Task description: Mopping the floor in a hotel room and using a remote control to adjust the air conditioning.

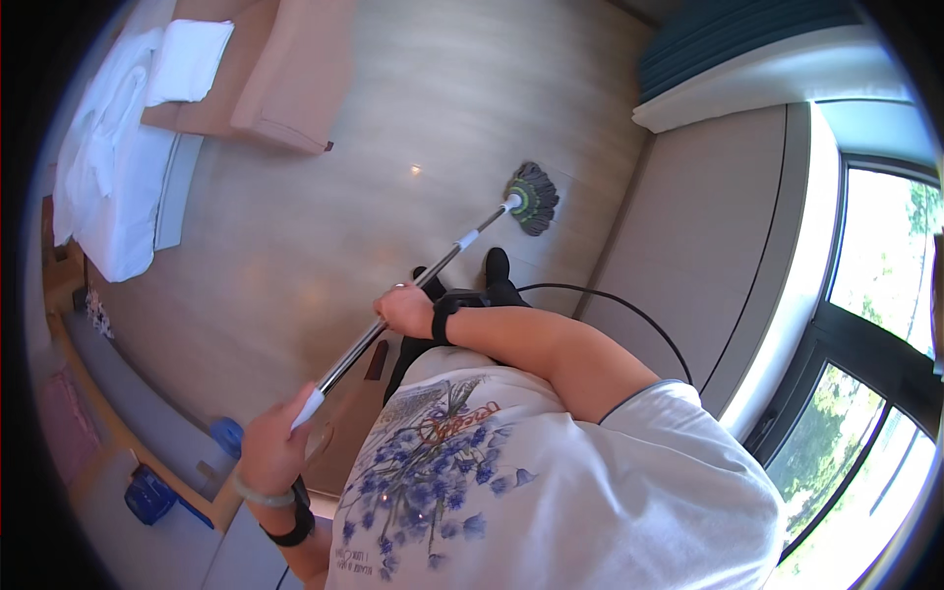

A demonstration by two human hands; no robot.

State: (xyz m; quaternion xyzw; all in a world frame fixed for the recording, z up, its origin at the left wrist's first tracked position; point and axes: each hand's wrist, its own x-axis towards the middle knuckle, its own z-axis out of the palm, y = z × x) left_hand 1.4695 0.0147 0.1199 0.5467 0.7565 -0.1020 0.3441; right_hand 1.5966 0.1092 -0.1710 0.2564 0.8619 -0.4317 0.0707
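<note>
A mop's metal pole (354,356) runs diagonally in front of my body. My left hand (274,441), with a pale bangle and a black band at the wrist, grips its white upper end. Further down the pole, my right hand (405,310) is closed around the metal; a ring and a black wrist strap show on it. The grey mop head (535,199) with green stripes lies spread on the floor (398,96), just beyond my black shoes (498,264).
A pinkish-brown armchair (291,81) and a bed with white bedding (110,169) stand at the upper left. Low cabinets (693,221) line the right wall below a window (885,251). A black cable (627,299) arcs from my waist. A blue container (147,495) sits at lower left.
</note>
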